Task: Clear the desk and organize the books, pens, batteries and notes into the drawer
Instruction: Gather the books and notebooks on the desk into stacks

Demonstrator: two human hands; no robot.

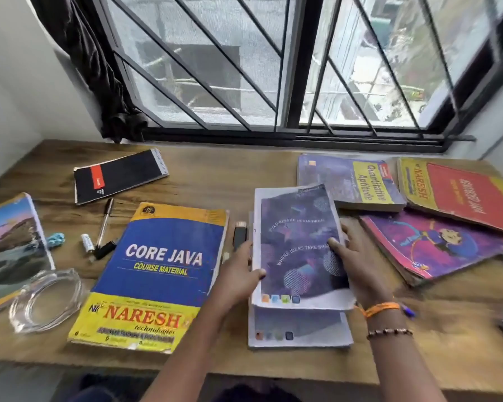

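Purple-and-white soft-cover notebooks point(299, 245), the top one lying askew on a matching one beneath, sit mid-worktop between both hands. Left hand point(238, 274) has its fingers point(257, 273) curled round the top notebook's left edge; right hand point(357, 262) presses its fingers point(336, 246) on the cover and grips the right edge. This looks like the gathering step: squaring the two notebooks into one stack. Just left lie a small black USB stick point(240, 235) and the blue-and-yellow Core Java book point(157, 274); farther left, a black pen point(104, 224) and a white battery point(87, 242). More books fan out on the right of the wooden worktop point(215, 175). No drawer shows, so the next move likely calls for lifting the stack and finding one.
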